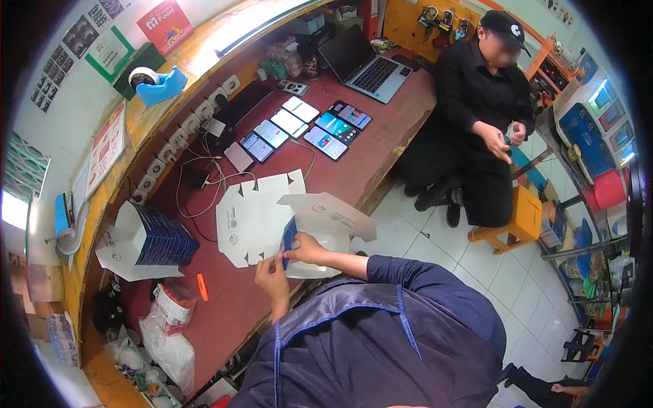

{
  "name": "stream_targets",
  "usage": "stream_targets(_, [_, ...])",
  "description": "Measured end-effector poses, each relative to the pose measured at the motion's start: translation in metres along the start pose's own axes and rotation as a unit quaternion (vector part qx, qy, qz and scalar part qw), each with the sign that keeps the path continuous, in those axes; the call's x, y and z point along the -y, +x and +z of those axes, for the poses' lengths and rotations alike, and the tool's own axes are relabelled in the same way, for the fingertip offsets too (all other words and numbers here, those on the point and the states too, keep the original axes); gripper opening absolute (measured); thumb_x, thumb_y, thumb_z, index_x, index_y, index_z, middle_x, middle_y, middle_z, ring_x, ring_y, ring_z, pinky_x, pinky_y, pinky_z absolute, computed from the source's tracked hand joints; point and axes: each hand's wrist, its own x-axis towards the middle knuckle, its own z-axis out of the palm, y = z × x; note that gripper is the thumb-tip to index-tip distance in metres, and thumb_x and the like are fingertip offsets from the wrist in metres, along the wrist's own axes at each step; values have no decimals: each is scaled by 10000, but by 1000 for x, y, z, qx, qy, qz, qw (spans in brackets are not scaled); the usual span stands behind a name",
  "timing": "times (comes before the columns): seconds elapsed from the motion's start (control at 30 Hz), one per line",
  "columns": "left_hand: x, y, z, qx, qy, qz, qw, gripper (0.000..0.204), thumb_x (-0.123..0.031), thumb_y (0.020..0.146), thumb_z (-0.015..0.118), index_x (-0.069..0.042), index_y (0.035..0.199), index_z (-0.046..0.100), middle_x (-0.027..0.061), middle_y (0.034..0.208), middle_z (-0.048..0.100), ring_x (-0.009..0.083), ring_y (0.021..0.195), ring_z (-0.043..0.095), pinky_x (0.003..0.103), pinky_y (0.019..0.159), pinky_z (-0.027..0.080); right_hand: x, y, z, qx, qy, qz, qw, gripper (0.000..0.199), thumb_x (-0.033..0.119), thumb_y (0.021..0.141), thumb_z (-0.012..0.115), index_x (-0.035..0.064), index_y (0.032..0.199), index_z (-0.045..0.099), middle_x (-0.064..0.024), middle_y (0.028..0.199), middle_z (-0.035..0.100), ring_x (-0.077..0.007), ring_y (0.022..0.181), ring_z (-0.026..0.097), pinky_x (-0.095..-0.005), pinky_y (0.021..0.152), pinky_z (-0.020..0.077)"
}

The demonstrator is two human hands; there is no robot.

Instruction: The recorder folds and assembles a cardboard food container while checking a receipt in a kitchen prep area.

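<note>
A white cardboard box blank (333,216) with a blue side is partly folded at the table's near edge. My right hand (307,249) grips its blue flap, fingers bent around the edge. Just left of it, my left hand (272,277) is closed in a pinch at the lower end of the same blue flap. Beneath and to the left, another white part (248,214) with notched edges lies flat on the red table; I cannot tell whether it joins the held piece. Further left stands a stack of folded blue-and-white box blanks (163,238).
Several phones (337,124) lie beyond the cardboard, near an open laptop (374,73). White cables (204,160) trail along the sockets. An orange marker (203,287) and a plastic bag (169,350) lie at left. A person (483,95) sits on a yellow stool (520,217) at right.
</note>
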Motion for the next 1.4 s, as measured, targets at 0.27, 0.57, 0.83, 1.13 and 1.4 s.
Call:
stream_targets(0.27, [-6,3,-5,5,-38,9,999,141,-111,793,678,19,786,625,89,771,645,148,685,632,274,600,496,-5,2,4,38,-50,14,998,474,79,677,743,-43,1060,492,-165,1062,537,-239,851,625,-331,685,540])
stream_targets(0.57, [-7,-3,2,56,-60,-68,994,132,-146,771,688,-24,819,695,116,740,677,186,640,648,301,596,495,-11,0,-2,74,-102,-15,992,623,151,550,773,-11,1070,471,-168,1090,507,-280,931,557,-363,807,470])
stream_targets(0.83, [-9,-8,10,55,-113,-99,987,162,-96,817,633,3,944,657,124,744,679,168,649,653,290,588,496,-20,1,-3,46,-116,-4,992,545,102,657,728,-11,1118,460,-182,1032,557,-237,874,618,-327,762,491])
stream_targets(1.13, [13,-2,19,19,-74,-71,995,138,-90,794,659,36,841,629,117,699,661,155,583,624,267,551,475,-30,-1,-5,90,-139,23,986,504,133,705,699,-31,1119,463,-151,870,636,-201,754,642,-297,630,506])
stream_targets(1.4, [42,3,30,92,-134,-191,968,239,-167,790,698,20,884,582,104,682,625,168,596,611,274,543,467,-27,-6,-7,76,-79,63,992,540,205,711,715,-54,1102,446,-154,794,638,-195,730,658,-286,609,525])
